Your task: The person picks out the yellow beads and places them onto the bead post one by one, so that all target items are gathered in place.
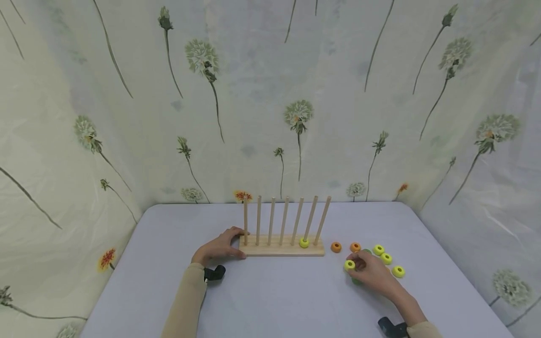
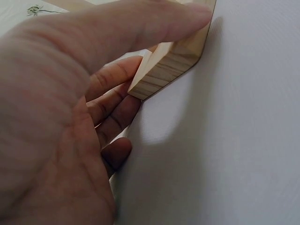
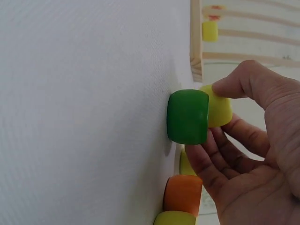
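A wooden peg rack (image 1: 279, 252) with several upright pegs stands on the table. My left hand (image 1: 219, 245) grips its left end, thumb along the front edge and fingers behind, as the left wrist view shows on the wooden base (image 2: 161, 75). One yellow bead (image 1: 304, 243) sits at the bottom of the second peg from the right. Right of the rack, my right hand (image 1: 374, 274) pinches another yellow bead (image 1: 349, 265) between thumb and fingers. In the right wrist view, a green bead (image 3: 188, 117) on the table partly covers that pinched bead (image 3: 220, 110).
Two orange beads, one nearer the rack (image 1: 336, 247) and one farther right (image 1: 355, 247), lie on the white tabletop (image 1: 270, 300). Several yellow beads (image 1: 386, 258) lie beyond the right hand. A flower-patterned curtain (image 1: 253, 94) surrounds the table's back and sides.
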The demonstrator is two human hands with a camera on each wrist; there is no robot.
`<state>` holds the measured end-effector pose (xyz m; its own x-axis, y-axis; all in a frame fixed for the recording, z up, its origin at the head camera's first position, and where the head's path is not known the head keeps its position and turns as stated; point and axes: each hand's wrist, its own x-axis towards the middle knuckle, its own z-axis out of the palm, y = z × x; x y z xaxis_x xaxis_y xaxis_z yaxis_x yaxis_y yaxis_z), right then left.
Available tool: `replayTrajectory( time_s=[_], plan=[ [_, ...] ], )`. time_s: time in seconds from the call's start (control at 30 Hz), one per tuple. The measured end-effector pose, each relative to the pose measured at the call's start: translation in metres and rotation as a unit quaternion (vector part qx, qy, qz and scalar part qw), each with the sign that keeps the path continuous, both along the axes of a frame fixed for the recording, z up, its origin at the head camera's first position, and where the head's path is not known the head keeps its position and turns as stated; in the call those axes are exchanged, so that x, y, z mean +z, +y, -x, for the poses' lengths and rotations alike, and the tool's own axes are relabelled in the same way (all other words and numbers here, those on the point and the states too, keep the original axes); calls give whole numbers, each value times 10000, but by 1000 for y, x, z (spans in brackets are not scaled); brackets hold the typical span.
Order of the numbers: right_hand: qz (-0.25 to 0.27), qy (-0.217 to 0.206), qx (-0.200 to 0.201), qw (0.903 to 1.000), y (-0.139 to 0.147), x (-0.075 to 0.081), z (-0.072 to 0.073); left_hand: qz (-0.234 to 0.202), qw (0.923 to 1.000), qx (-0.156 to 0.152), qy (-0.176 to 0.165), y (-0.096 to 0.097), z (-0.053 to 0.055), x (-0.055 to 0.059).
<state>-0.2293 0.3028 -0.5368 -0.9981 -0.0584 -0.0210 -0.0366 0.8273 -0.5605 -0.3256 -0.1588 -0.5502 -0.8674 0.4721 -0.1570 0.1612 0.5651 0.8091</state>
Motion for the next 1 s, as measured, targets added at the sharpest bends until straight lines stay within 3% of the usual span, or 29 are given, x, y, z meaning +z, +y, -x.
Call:
replayTrajectory(
  time_s=[0.3, 0.53, 1.0],
  plan=[
    [470, -235, -155, 9985, 9, 3, 1, 61, 9999, -13, 94, 0, 0, -2],
    [776, -319, 76, 9964, 15, 10, 1, 102, 9999, -39, 104, 0, 1, -3],
    [1977, -520, 424, 9780, 31, 32, 4, 89, 9997, -144, 202, 0, 2, -3]
  ],
)
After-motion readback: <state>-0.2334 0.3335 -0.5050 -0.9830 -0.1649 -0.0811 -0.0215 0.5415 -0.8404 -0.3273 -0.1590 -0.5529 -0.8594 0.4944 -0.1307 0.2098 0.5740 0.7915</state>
